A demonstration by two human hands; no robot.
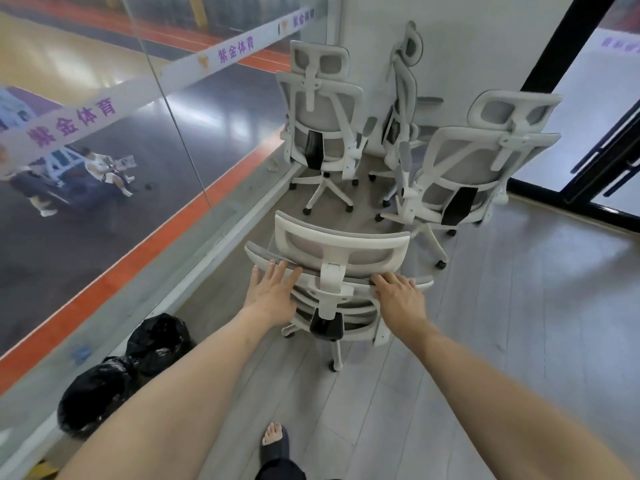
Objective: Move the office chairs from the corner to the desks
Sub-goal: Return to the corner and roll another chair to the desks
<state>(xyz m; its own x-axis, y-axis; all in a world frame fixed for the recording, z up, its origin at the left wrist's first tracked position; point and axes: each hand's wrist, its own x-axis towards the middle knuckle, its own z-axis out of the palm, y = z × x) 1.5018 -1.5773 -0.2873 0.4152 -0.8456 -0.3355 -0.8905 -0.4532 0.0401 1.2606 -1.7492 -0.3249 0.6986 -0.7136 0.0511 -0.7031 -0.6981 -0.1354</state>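
— Since both hands are already on it, which way does the nearest chair point(337, 271) lie from the person?

— Straight ahead and a little below, in the head view (the only view there is). Its back is turned to the person, headrest on top, and the long top edge of the backrest runs left to right across both hands.

— And the fingers?

— The left hand point(272, 294) lies on the left part of that edge, fingers point(280, 270) spread and nearly straight, laid over the rim rather than curled round it. The right hand point(398, 296) sits on the right part, fingers bent over the rim; whether they really clamp it I cannot tell, but they touch it. Neither hand is clearly nearer: they sit either side of the headrest post.

— Where are the others?

— Three more stand beyond it in the corner: one by the glass wall point(320, 126), one side-on against the white wall point(403, 95), one to the right point(481, 168), near the nearest chair's far side.

— So the move?

— No desk shows, so I judge the chair must be drawn back toward the person on its castors point(334, 367) and turned away from the corner. Black bags point(138, 362) lie on the floor to the left, near the path back.
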